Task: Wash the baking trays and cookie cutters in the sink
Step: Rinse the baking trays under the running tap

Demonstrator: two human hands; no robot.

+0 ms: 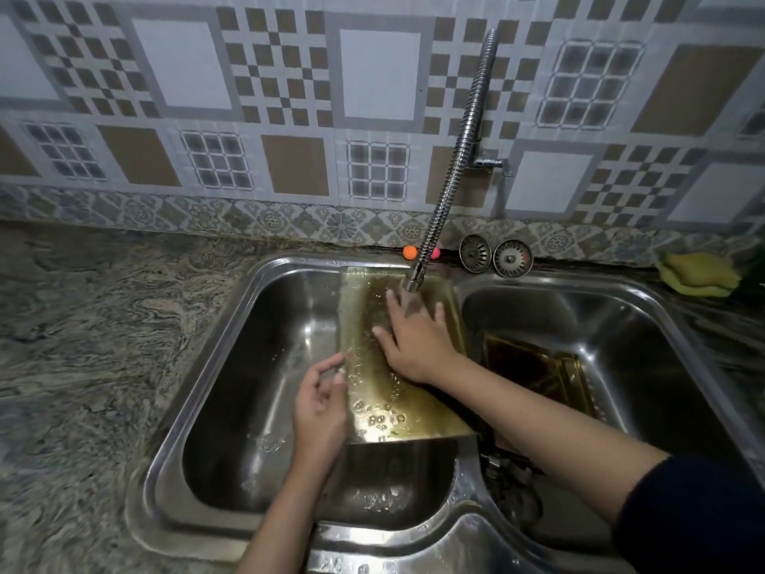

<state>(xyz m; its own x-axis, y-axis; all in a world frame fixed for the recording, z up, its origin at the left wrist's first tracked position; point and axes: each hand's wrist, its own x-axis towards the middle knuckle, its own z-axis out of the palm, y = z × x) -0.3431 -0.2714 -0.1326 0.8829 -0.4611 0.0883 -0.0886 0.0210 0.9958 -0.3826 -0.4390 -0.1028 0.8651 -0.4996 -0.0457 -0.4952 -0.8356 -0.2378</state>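
Observation:
A gold-coloured baking tray (385,403) leans tilted in the left basin of the steel double sink (215,337), its far edge against the back rim. Water from the flexible tap (455,159) runs onto the tray and over my right hand (414,341), which lies flat with fingers spread on the tray's upper part. My left hand (321,403) pinches the tray's left edge. A second gold tray (542,374) lies in the right basin, partly hidden behind my right forearm. No cookie cutters can be made out.
Two round sink strainers (494,254) lean against the wall behind the sink. A yellow-green sponge (699,273) lies at the back right. Small orange and pink balls (410,252) sit behind the tap. Marbled stone counter (82,345) spreads to the left.

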